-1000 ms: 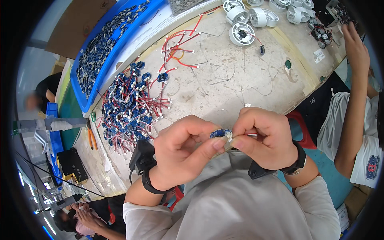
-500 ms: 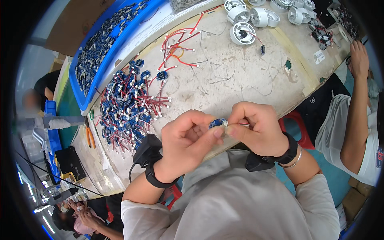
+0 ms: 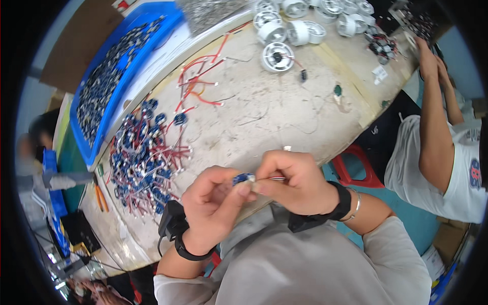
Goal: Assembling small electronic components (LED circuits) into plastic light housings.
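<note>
Close to the table's front edge, my left hand [image 3: 211, 203] pinches a small blue circuit board [image 3: 241, 178] between thumb and fingers. My right hand [image 3: 297, 185] meets it there, its thumb and forefinger closed on a thin wire lead [image 3: 277, 178] with red and white strands. The lead's end sits against a pale connector at the board's edge; whether it is seated in there is hidden by my fingertips. To the left lies a heap of similar blue boards with red and white leads [image 3: 145, 157].
Loose red wire leads [image 3: 201, 81] lie mid-table, beyond the heap. A blue tray [image 3: 84, 137] of small parts stands far left, near orange-handled pliers [image 3: 101, 197]. White round housings [image 3: 278, 57] are grouped at the back. At right, another person's arm [image 3: 432, 107] reaches over the table.
The whole view has shifted, so the table's things appear further left. Both my hands keep the same pinch on the board and lead. The co-worker's hands at right have moved.
</note>
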